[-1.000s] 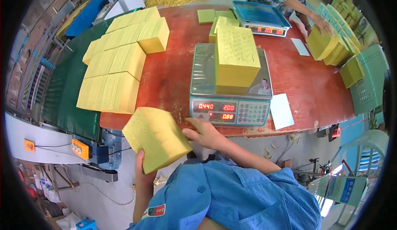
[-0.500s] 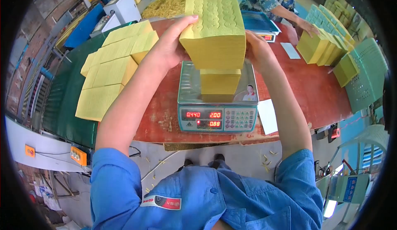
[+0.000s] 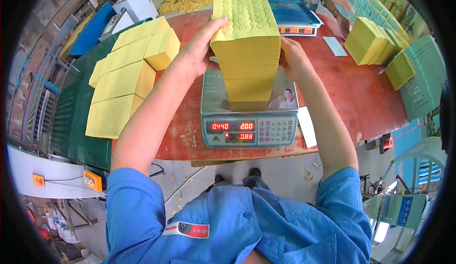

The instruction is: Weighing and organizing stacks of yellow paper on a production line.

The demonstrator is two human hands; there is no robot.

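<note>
A tall block of yellow paper sheets [image 3: 247, 55], its top embossed with rows of round, coin-like marks, is held between my two hands. My left hand [image 3: 202, 45] grips its left side, with the thumb on the top edge. My right hand [image 3: 292, 55] presses the right side; its fingers are partly hidden behind the block. Directly below is a shorter yellow paper stack [image 3: 248, 89] on the metal pan of a digital scale [image 3: 249, 131] with lit red digits. The two stacks appear in line; whether the upper one rests fully on the lower I cannot tell.
Several yellow paper blocks [image 3: 121, 83] sit at the left of the red table [image 3: 185, 140]. White cards [image 3: 335, 46] lie to the right. Across the table, a co-worker's hand [image 3: 343, 24] is near more yellow stacks [image 3: 363, 43] and a second scale [image 3: 297, 19].
The held block has come down toward the shorter stack, closing the visible step between them. My view has shifted slightly. The co-worker's hands have moved off the yellow stacks.
</note>
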